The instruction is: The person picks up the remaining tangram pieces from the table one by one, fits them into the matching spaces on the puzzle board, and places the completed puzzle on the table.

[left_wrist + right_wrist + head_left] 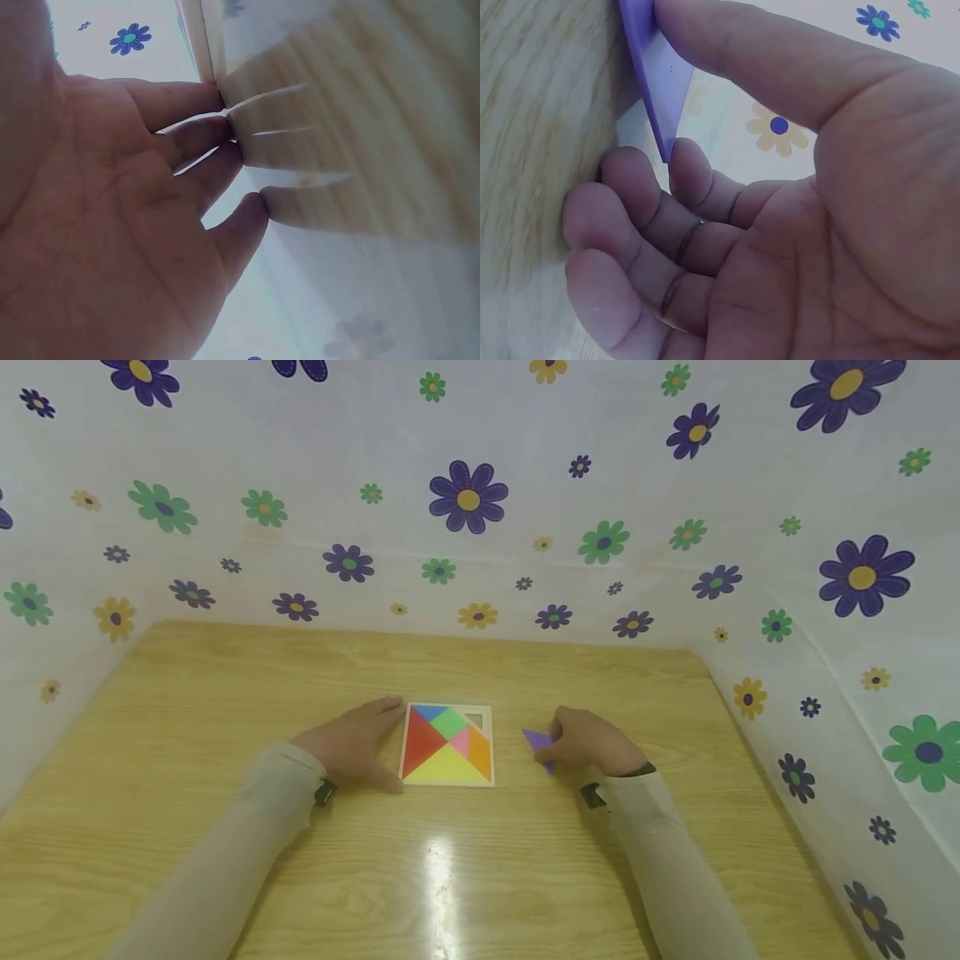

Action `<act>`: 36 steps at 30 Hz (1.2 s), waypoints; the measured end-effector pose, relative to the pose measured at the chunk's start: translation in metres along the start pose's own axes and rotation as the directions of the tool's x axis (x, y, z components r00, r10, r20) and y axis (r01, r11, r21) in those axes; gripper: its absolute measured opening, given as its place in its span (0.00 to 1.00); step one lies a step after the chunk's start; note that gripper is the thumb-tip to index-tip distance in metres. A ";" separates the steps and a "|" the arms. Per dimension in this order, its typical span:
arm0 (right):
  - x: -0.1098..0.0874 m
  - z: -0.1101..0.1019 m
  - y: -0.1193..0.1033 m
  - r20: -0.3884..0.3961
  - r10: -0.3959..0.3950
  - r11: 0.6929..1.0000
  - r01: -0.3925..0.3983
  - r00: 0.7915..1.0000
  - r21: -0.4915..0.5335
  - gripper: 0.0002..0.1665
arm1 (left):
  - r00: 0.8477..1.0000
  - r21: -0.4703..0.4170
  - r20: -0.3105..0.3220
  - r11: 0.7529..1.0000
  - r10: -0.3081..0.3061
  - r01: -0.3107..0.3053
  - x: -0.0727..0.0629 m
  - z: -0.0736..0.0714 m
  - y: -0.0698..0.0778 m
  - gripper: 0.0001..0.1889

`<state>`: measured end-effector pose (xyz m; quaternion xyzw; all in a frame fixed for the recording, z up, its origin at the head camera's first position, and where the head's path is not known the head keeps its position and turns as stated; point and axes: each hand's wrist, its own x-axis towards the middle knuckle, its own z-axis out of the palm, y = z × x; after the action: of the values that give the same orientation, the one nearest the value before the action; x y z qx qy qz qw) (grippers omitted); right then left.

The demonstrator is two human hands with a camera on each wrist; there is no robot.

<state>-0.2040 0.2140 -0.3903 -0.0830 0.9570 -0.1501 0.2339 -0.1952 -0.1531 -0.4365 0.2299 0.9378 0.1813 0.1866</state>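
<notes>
A square tangram tray [491, 760] with a pale frame lies on the table, holding red, yellow, blue, green, pink and orange pieces. One small triangular slot [476, 721] at its upper right shows bare. My left hand [351, 745] spans the tray's left side, thumb near the lower corner and fingers near the upper one. In the left wrist view, its loosely extended fingers [202, 176] rest their tips on the tabletop. To the right of the tray, my right hand [588, 741] pinches a purple triangle [664, 75] by thumb and forefinger, tilted on edge close over the table.
The wood-grain table [300, 877] stretches around both hands, with a bright light reflection in front of the tray. A white flower-printed cloth [390, 435] hangs along the back and both sides of the table.
</notes>
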 end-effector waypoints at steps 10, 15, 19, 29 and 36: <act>-0.002 -0.002 0.003 -0.001 -0.019 0.999 0.019 1.000 0.028 0.22 | 1.000 0.009 0.007 1.000 -0.010 0.010 -0.002 0.001 0.002 0.67; -0.001 -0.001 0.005 0.007 -0.015 0.999 0.015 1.000 0.030 0.21 | 1.000 0.018 0.009 1.000 0.018 -0.018 -0.004 0.000 0.002 0.67; 0.000 -0.001 0.005 0.009 -0.020 0.999 0.020 1.000 0.040 0.21 | 1.000 0.021 0.007 0.999 0.028 -0.028 -0.006 -0.002 0.003 0.67; 0.003 -0.005 0.009 -0.037 -0.087 0.993 0.090 0.995 0.080 0.13 | 1.000 0.010 0.009 1.000 -0.004 0.004 -0.005 -0.002 0.003 0.67; 0.008 -0.006 0.008 -0.178 -0.169 0.972 0.194 0.969 0.135 0.07 | 1.000 0.004 0.014 1.000 -0.023 0.023 -0.003 -0.002 0.003 0.66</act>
<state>-0.2147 0.2210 -0.3918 -0.1398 0.9473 -0.2495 0.1444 -0.1919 -0.1526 -0.4329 0.2207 0.9394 0.1755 0.1950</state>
